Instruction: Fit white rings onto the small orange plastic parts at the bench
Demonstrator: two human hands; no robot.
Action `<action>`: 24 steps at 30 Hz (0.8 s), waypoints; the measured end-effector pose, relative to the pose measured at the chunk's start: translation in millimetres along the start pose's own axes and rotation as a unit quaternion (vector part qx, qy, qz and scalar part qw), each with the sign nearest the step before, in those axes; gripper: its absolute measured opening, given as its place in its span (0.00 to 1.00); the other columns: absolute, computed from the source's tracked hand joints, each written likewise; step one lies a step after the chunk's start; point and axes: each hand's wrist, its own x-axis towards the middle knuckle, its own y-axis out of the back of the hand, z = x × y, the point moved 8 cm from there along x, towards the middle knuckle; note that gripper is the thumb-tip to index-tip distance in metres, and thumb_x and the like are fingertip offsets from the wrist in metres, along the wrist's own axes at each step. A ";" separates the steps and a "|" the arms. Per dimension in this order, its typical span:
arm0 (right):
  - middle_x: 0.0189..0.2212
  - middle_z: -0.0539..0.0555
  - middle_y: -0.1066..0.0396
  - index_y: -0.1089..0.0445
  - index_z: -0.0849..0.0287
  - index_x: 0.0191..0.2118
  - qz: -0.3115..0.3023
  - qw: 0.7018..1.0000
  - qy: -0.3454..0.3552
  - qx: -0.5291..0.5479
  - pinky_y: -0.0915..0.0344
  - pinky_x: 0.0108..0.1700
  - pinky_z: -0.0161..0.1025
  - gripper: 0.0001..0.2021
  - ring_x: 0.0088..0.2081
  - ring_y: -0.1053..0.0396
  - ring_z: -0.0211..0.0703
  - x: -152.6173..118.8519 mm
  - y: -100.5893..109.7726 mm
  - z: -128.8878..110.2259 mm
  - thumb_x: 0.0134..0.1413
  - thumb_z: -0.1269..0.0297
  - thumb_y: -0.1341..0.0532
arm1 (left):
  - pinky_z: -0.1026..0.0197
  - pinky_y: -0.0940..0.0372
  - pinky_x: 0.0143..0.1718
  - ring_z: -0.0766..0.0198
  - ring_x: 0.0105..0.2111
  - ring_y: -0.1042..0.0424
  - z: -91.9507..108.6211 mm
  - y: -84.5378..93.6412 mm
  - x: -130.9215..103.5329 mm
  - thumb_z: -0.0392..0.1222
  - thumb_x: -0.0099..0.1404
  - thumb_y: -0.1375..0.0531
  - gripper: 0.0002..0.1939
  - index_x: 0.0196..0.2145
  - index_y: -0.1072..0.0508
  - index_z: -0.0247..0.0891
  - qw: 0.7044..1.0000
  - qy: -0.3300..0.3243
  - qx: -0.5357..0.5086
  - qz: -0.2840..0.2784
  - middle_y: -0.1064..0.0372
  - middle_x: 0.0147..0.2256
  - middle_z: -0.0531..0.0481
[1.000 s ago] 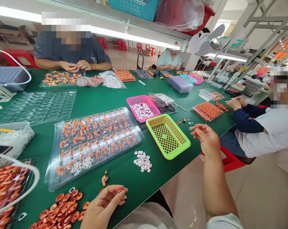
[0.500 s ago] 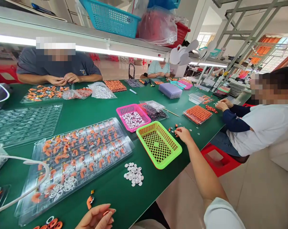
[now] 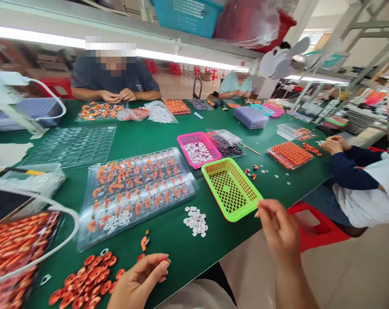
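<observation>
At the bottom centre my left hand (image 3: pixel 144 277) is closed, thumb against fingertips; what it pinches is too hidden to name. Near it lie a pile of orange-red oval pieces (image 3: pixel 91 279) and one curved orange piece (image 3: pixel 144 242). My right hand (image 3: pixel 278 227) is pinched in the air by the right corner of the green basket (image 3: pixel 231 214), which holds nothing visible; anything between its fingertips is too small to make out. White discs (image 3: pixel 195 221) lie left of that basket. A clear tray (image 3: pixel 133 189) bears rows of orange pieces and white rings.
A pink basket (image 3: pixel 199 150) of white pieces adjoins the green one. Orange bits (image 3: pixel 254 176) and rings lie beyond my right hand. A white cable (image 3: pixel 68 210) loops at the left. People work across the table and at the right, beside a red stool (image 3: pixel 323 229).
My right hand has come back from the small orange pieces towards me, beside the green basket. My left hand remains pinched near the table edge. The view has turned left, showing more red pieces.
</observation>
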 end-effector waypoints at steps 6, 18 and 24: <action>0.34 0.53 0.24 0.30 0.52 0.46 -0.314 0.934 0.105 0.135 0.31 0.38 0.40 0.12 0.35 0.27 0.44 -76.7 -110.2 -59.5 0.60 0.72 0.43 | 0.61 0.28 0.30 0.58 0.27 0.26 -4.8 7.0 -2.6 0.59 0.51 0.33 0.22 0.37 0.20 0.39 0.999 -0.022 0.023 0.001 0.23 0.28 0.48; 0.33 0.53 0.26 0.27 0.54 0.43 -0.341 0.928 0.031 0.147 0.34 0.34 0.37 0.08 0.32 0.29 0.41 -82.0 -156.6 -53.9 0.63 0.69 0.43 | 0.62 0.33 0.33 0.59 0.31 0.25 12.8 12.2 -5.4 0.50 0.64 0.42 0.12 0.36 0.22 0.42 0.979 -0.118 0.168 -0.016 0.22 0.30 0.50; 0.34 0.54 0.28 0.28 0.54 0.43 -0.241 0.969 0.022 0.048 0.36 0.30 0.39 0.07 0.30 0.31 0.43 -69.9 -145.5 -29.0 0.63 0.68 0.43 | 0.60 0.33 0.38 0.58 0.34 0.24 10.7 -0.6 -1.1 0.44 0.69 0.46 0.13 0.41 0.22 0.42 0.926 -0.206 0.315 0.005 0.21 0.35 0.47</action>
